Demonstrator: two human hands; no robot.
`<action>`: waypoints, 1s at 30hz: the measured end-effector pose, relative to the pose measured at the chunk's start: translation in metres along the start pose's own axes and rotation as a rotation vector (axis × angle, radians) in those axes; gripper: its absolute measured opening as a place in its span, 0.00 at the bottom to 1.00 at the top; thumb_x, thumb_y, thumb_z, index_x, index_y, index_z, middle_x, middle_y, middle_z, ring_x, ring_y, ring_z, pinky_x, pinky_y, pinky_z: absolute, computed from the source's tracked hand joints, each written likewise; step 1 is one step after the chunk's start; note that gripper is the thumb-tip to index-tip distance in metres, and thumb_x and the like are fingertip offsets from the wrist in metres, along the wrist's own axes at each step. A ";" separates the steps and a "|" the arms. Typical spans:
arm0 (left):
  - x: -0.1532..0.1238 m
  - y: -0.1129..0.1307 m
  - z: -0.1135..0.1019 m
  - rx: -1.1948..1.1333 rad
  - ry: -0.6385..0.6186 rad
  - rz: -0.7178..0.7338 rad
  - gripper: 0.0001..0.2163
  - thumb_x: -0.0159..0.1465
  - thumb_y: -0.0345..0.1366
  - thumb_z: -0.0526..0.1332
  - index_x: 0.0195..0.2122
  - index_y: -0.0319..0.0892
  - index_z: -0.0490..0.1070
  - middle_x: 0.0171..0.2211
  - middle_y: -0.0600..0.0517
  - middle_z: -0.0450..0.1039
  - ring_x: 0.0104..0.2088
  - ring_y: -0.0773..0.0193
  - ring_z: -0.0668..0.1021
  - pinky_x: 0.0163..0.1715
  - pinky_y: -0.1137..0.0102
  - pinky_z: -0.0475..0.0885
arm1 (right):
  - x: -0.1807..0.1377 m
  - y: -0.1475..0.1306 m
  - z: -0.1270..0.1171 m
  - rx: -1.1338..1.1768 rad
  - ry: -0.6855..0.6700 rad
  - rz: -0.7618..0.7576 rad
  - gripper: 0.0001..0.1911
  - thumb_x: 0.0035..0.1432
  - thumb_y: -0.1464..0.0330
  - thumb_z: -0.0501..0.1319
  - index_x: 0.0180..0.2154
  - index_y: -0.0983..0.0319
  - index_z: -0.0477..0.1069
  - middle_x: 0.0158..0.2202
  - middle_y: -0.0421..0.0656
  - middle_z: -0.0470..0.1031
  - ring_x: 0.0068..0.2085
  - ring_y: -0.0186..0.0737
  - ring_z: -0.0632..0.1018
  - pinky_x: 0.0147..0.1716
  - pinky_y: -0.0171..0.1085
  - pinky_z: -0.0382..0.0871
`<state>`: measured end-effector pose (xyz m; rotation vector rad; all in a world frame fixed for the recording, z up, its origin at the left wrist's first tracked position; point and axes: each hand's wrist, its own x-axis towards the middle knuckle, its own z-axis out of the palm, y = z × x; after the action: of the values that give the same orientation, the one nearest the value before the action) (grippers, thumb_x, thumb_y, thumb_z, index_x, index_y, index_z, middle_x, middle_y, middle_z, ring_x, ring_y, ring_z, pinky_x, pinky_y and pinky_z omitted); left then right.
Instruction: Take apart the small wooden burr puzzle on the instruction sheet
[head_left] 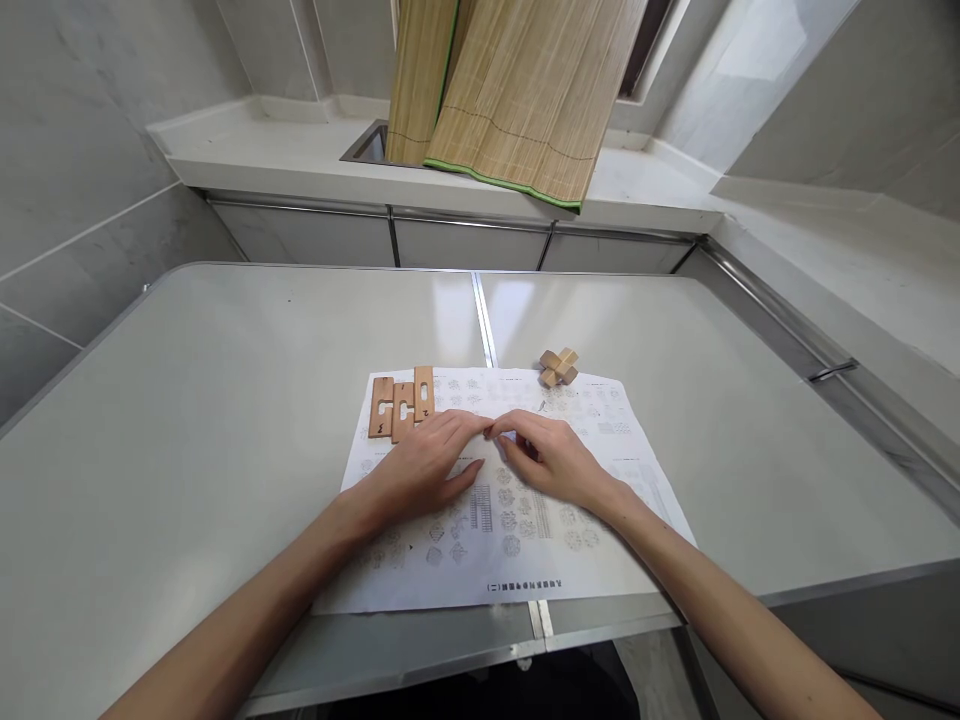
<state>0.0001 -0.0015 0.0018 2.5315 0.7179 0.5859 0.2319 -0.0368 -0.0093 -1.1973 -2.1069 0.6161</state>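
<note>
A printed sheet of paper (517,560) with many small diagrams lies on a grey metal table (225,400). My left hand (424,465) and my right hand (551,460) rest flat on the sheet, fingertips meeting near its middle; neither holds anything. Three notched flat wooden pieces (401,403) lie side by side at the sheet's far left corner, just beyond my left hand. A small assembled wooden cross puzzle (559,367) stands at the sheet's far edge, beyond my right hand.
Rolled bamboo mats (510,100) lean over a white counter (262,150) behind the table. A seam (484,320) runs down the table's middle. A raised metal rail (810,350) borders the right side. Tiled walls surround the area.
</note>
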 end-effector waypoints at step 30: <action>0.000 0.001 -0.001 -0.004 -0.011 0.001 0.18 0.71 0.32 0.56 0.61 0.46 0.63 0.54 0.46 0.74 0.55 0.54 0.76 0.56 0.54 0.73 | 0.000 0.000 0.000 0.009 -0.002 0.008 0.09 0.71 0.68 0.53 0.44 0.57 0.72 0.35 0.40 0.78 0.26 0.34 0.70 0.28 0.37 0.65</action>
<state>0.0001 -0.0016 0.0026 2.5298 0.7108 0.5724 0.2319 -0.0367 -0.0092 -1.2013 -2.1000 0.6300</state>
